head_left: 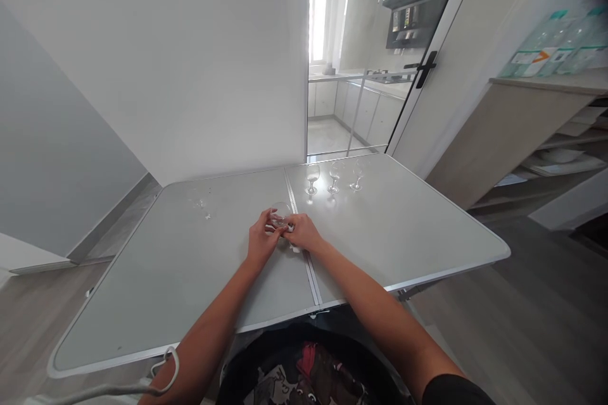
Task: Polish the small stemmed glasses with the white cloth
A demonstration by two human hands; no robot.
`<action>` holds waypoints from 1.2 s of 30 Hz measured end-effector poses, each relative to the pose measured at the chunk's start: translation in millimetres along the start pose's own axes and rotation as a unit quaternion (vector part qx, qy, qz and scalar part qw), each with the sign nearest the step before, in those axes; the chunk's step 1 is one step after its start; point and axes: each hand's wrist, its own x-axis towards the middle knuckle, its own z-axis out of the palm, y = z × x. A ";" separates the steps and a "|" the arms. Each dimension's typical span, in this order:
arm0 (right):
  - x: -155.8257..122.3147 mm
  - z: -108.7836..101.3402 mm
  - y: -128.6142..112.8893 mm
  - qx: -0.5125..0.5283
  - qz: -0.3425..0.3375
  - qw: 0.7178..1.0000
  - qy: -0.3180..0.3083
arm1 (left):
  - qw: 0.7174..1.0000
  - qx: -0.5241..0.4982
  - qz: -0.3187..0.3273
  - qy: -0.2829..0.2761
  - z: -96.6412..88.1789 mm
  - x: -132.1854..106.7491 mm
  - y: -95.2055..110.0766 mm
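Note:
Over the middle of the table, a clear glass (281,209) is held between my two hands, its round bowl facing up and away from me. The fingers of my left hand (264,235) curve around its left side. My right hand (304,231) is closed at its lower right, pressing a small white tissue (295,249) against it. Most of the tissue and the lower part of the glass are hidden by my fingers.
Upright at the table's back stand three stemmed glasses (311,178). Faint clear glassware (202,205) sits at the left. The folding table (403,228) has a central seam. Beyond it are a glass door (356,107) and a shelf (546,85) bearing water bottles (536,50).

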 end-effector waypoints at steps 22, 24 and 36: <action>12.8 -64.3 58.4 -0.197 0.382 0.877 0.213 | 0.873 0.256 -0.015 0.415 -110.3 39.1 -30.8; 12.5 -68.3 63.8 -0.201 0.388 0.873 0.218 | 0.856 0.261 -0.044 0.444 -123.8 41.1 -41.8; 13.6 -74.2 77.3 -0.218 0.390 0.867 0.222 | 0.895 0.179 -0.190 0.362 -154.9 45.1 -119.1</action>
